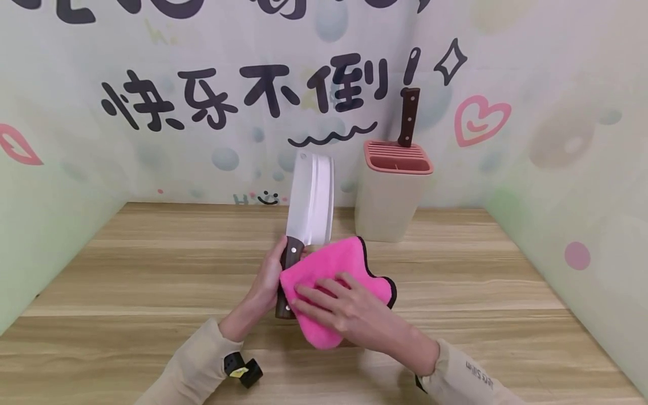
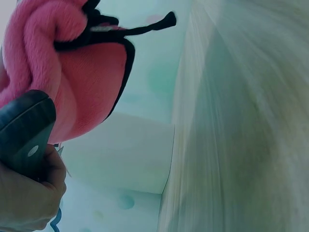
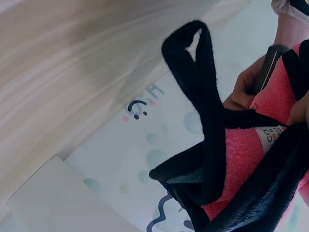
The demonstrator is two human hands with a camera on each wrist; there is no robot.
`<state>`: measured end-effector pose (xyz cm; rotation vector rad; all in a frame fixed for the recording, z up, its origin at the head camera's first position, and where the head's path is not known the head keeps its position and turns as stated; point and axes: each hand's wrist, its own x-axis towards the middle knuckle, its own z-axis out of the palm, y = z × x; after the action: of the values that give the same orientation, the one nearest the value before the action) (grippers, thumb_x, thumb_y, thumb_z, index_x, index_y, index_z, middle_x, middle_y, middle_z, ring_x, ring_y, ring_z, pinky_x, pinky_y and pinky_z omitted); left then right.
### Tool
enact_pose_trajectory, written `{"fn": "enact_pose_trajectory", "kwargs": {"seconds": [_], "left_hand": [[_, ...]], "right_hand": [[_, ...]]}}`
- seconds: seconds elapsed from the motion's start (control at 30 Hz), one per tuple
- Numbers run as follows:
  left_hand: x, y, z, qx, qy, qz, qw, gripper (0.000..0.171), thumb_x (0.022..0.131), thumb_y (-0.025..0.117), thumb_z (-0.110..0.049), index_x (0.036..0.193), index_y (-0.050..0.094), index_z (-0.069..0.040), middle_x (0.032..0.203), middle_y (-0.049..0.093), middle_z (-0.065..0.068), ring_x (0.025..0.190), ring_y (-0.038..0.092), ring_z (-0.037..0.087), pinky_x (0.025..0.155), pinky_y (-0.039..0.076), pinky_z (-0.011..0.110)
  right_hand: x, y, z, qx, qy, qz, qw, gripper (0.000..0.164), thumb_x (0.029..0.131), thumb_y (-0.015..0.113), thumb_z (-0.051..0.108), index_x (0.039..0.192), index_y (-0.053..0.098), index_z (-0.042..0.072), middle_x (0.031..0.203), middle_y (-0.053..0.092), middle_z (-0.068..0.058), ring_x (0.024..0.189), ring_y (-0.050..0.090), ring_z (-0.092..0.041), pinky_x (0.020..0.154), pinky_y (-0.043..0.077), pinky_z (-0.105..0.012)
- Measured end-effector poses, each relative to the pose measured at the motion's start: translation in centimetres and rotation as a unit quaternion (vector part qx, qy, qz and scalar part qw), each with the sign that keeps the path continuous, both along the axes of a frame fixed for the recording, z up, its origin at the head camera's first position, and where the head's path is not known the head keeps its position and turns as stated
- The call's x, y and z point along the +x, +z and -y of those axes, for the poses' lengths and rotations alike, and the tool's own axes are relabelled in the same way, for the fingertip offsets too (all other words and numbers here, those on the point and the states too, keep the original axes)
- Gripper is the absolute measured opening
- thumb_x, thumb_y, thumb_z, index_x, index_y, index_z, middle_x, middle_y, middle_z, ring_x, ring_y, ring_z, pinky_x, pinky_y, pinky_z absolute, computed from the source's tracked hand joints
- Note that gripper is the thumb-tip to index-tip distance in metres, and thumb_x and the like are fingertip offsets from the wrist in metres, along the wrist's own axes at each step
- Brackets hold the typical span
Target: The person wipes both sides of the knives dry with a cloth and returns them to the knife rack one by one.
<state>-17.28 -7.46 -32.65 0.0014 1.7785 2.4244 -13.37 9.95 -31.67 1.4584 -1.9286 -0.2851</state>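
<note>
A cleaver [image 1: 302, 197] with a broad shiny blade and a dark riveted handle stands tilted, blade up, over the table. My left hand [image 1: 264, 280] grips its handle, seen also in the left wrist view as a dark handle end [image 2: 29, 135] above curled fingers. A pink plush cloth [image 1: 349, 260] with black edging covers part of the handle. On the cloth lies my right hand [image 1: 354, 312], fingers spread over the top and holding it against the handle; its thumb is hidden in the head view. The right wrist view shows the cloth's black hanging loop [image 3: 190, 63].
Behind and to the right stands a cream knife block [image 1: 387, 202] with a pink slotted top. One brown-handled knife [image 1: 409, 118] sticks up from it. The wooden table [image 1: 126, 281] meets a printed backdrop [image 1: 212, 157] at the back and pale side walls.
</note>
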Motion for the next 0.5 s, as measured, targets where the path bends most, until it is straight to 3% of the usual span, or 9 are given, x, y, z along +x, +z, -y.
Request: {"fn": "enact_pose_trajectory", "kwargs": {"seconds": [0.23, 0.5], "left_hand": [[0.2, -0.3, -0.4, -0.053, 0.022, -0.03, 0.9979, 0.041, 0.097, 0.021, -0.029, 0.089, 0.051, -0.001, 0.073, 0.051, 0.0, 0.065, 0.05, 0.008, 0.061, 0.044, 0.02], [0.3, -0.4, -0.6, -0.089, 0.039, -0.056, 0.9937, 0.05, 0.097, 0.019, -0.029, 0.106, 0.055, 0.006, 0.075, 0.055, 0.002, 0.065, 0.052, 0.008, 0.062, 0.045, 0.021]], "right_hand": [[-0.9, 0.7, 0.0, -0.022, -0.031, 0.028, 0.999, 0.048, 0.075, 0.066, 0.008, 0.121, 0.055, 0.019, 0.121, 0.055, 0.001, 0.098, 0.051, -0.018, 0.073, 0.041, -0.029], [-2.0, 1.1, 0.1, -0.04, -0.041, 0.029, 0.998, 0.048, 0.075, 0.066, 0.009, 0.121, 0.056, 0.018, 0.122, 0.055, 0.001, 0.1, 0.051, -0.018, 0.074, 0.041, -0.029]]}}
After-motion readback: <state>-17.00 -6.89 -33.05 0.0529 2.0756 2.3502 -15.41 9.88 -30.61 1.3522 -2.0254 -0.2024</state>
